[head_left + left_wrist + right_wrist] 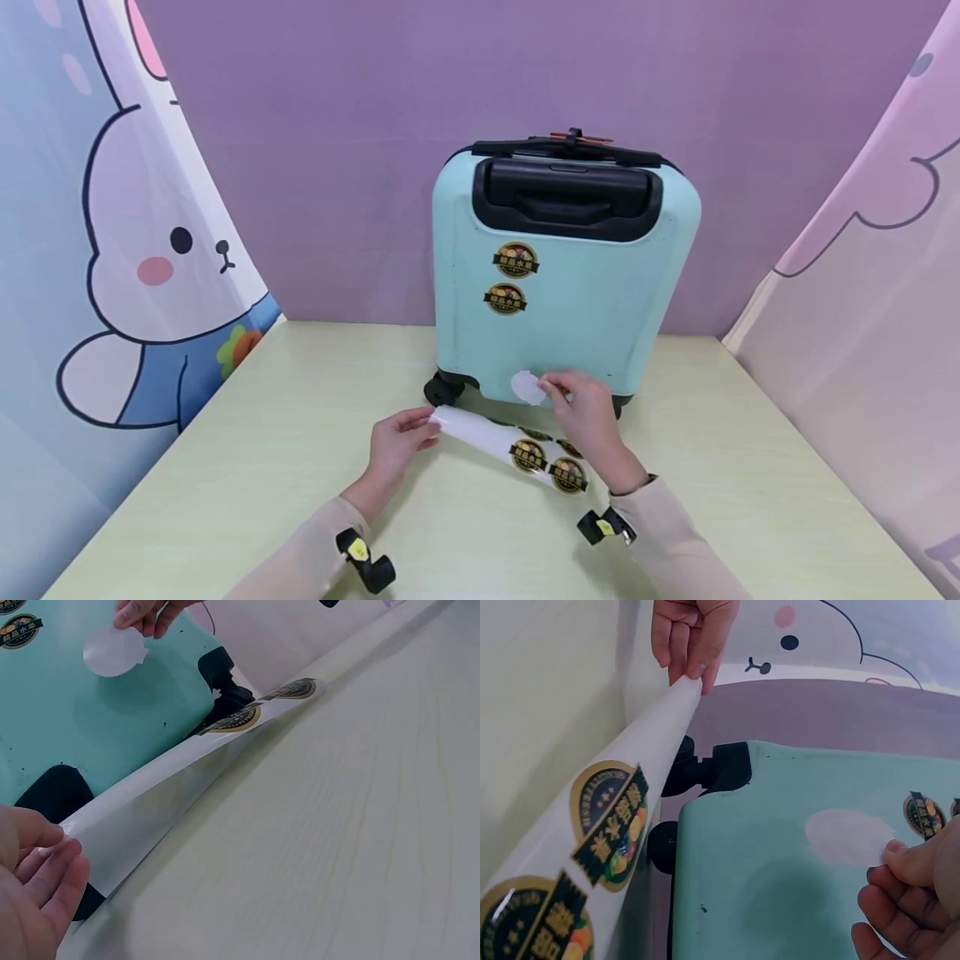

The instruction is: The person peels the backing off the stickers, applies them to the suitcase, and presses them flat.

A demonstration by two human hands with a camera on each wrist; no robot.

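Note:
A light teal suitcase (577, 317) stands upright on the table with two black-and-gold round stickers (516, 260) on its upper left face. Between thumb and fingers my right hand (588, 421) pinches a loose sticker (528, 387) by its edge, its white back toward me, in front of the suitcase's lower part. My left hand (397, 446) pinches one end of a curled sticker sheet (480, 433). Several black-and-gold stickers (611, 825) remain on that sheet, which slants across in front of the suitcase wheels.
The suitcase has black wheels (444, 388) at its base and a black handle (570, 196) at the top. A pale wood-grain table (315, 375) lies beneath. Purple cloth (337, 167) hangs behind, with a rabbit-print curtain (150, 217) at left and another printed curtain (870, 333) at right.

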